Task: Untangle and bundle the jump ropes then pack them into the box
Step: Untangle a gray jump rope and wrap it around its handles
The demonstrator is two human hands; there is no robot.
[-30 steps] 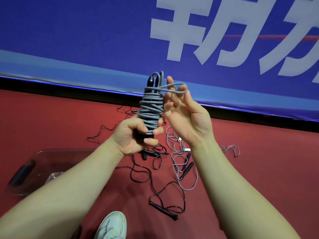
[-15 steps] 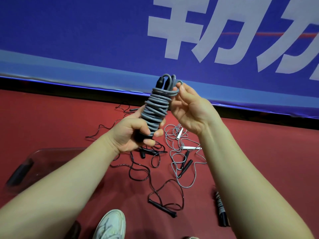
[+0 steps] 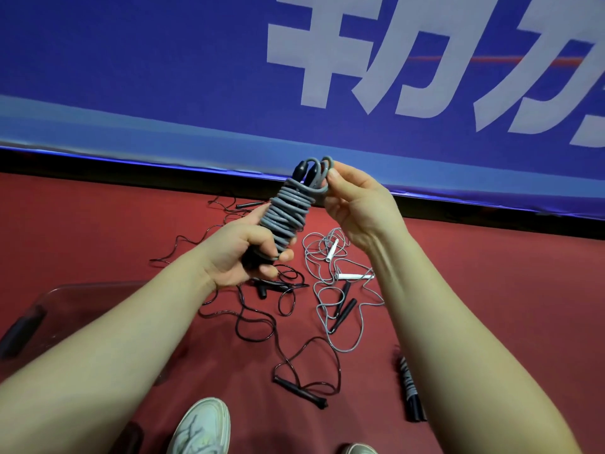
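At the far left a clear plastic box [image 3: 68, 306] sits on the red floor [image 3: 491, 290], a dark handle [image 3: 23, 326] at its near end. What lies inside it is too blurred to make out.

The left hand [image 3: 242, 253] is raised in front of the chest. Its grip is wrapped round the lower, black end of the grey jump rope bundle [image 3: 288, 214], thumb across the front. The bundle tilts up and to the right, with the grey cord coiled tightly round the two black handles, whose tips [image 3: 302, 167] poke out at the top.

Below the hands a loose black jump rope [image 3: 255, 322] sprawls on the floor, one handle lying near a white sneaker [image 3: 203, 427]. Just right of it lies a tangle of thin grey rope [image 3: 327, 253] with white handles [image 3: 355, 276].

The right hand [image 3: 357, 208] pinches the cord's end loop at the top of the bundle between thumb and fingertips [image 3: 332, 175].

Further right, a wound black-and-white rope [image 3: 409, 391] lies on the floor. A blue banner [image 3: 163, 77] runs along the back.
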